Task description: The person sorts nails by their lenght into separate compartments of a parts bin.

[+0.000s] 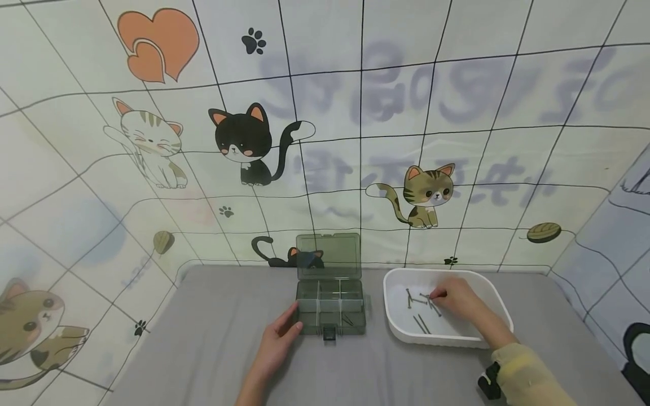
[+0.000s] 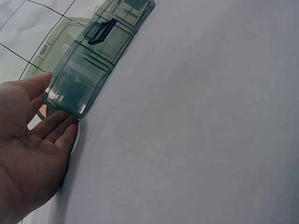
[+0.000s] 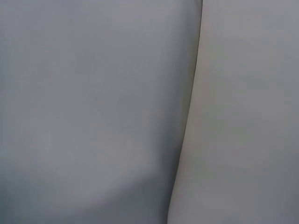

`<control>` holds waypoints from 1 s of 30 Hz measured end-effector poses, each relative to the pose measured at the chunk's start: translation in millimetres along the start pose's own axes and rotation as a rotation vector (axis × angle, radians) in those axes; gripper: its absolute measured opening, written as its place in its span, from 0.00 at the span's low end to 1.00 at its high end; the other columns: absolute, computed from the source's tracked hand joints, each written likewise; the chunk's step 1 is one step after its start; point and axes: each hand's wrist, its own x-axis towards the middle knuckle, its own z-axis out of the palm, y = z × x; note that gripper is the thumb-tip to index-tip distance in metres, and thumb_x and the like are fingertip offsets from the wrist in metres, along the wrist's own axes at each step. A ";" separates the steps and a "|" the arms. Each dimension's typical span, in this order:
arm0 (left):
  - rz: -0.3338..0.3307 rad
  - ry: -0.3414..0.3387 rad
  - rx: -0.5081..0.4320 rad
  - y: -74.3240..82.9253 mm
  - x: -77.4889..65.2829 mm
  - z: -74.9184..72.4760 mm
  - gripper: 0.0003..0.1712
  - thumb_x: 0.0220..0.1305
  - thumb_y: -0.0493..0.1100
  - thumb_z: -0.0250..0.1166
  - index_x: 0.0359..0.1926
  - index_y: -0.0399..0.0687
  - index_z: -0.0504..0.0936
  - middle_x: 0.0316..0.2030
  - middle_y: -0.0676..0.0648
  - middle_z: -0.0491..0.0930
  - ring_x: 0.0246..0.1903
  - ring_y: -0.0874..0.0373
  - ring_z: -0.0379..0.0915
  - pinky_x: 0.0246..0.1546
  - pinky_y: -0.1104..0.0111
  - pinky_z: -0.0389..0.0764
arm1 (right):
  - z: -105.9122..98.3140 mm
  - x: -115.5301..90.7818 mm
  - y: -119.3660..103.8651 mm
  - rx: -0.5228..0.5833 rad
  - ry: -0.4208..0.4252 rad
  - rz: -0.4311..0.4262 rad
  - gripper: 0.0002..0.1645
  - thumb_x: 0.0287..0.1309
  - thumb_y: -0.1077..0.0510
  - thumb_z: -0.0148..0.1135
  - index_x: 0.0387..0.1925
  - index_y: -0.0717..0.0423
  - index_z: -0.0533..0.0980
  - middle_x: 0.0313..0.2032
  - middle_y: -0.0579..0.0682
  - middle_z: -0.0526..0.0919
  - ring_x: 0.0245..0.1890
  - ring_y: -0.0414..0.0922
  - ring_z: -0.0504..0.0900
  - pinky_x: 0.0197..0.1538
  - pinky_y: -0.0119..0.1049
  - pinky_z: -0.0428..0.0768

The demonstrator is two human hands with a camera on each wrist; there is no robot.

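In the head view, a green translucent divided box (image 1: pixel 311 329) is seen on the grey desk (image 1: pixel 213 332), its lid (image 1: pixel 329 256) raised at the back and its dark latch (image 1: pixel 329 334) turned toward the person. The box's left side is touched by the left hand (image 1: pixel 276 341), whose fingers are spread and only gently bent; in the left wrist view, the thumb is placed near the lid side and the other fingertips near the box's lower corner. A few thin metal pieces (image 1: pixel 347 320) are held in the right front compartment. To the right of the box, and apart from it, a white tray (image 1: pixel 437 340) is set, in which several slender screws (image 1: pixel 409 299) are scattered. The right hand (image 1: pixel 459 299) is lowered into the tray, its fingertips drawn narrow at the screws; whether one is pinched cannot be told. The right forearm is covered by a yellow sleeve (image 1: pixel 530 372). Behind the desk, a pale gridded backdrop is decorated with a black cat (image 1: pixel 244 135) and a striped brown cat (image 1: pixel 429 192).
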 end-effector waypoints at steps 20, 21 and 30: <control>0.007 0.004 0.014 1.2 -0.1 -0.1 0.30 0.74 0.44 0.65 0.73 0.46 0.72 0.73 0.38 0.66 0.74 0.40 0.58 0.71 0.48 0.63 | 5.1 0.6 -2.9 -0.056 0.008 -0.036 0.04 0.54 0.71 0.70 0.31 0.62 0.86 0.31 0.49 0.84 0.34 0.48 0.80 0.42 0.48 0.80; 0.006 0.003 0.010 0.9 -0.3 0.2 0.30 0.74 0.44 0.65 0.73 0.46 0.71 0.73 0.38 0.66 0.74 0.40 0.58 0.71 0.48 0.63 | 5.6 0.1 -2.9 -0.052 0.005 -0.027 0.04 0.54 0.71 0.70 0.32 0.62 0.86 0.31 0.49 0.84 0.35 0.48 0.79 0.42 0.49 0.80; 0.007 -0.005 -0.007 -0.5 -0.3 -0.6 0.30 0.74 0.43 0.64 0.74 0.46 0.71 0.73 0.39 0.65 0.74 0.41 0.57 0.70 0.49 0.65 | 5.6 -3.0 -6.6 -0.021 0.044 0.015 0.04 0.55 0.72 0.68 0.33 0.64 0.84 0.32 0.54 0.83 0.36 0.50 0.81 0.42 0.50 0.82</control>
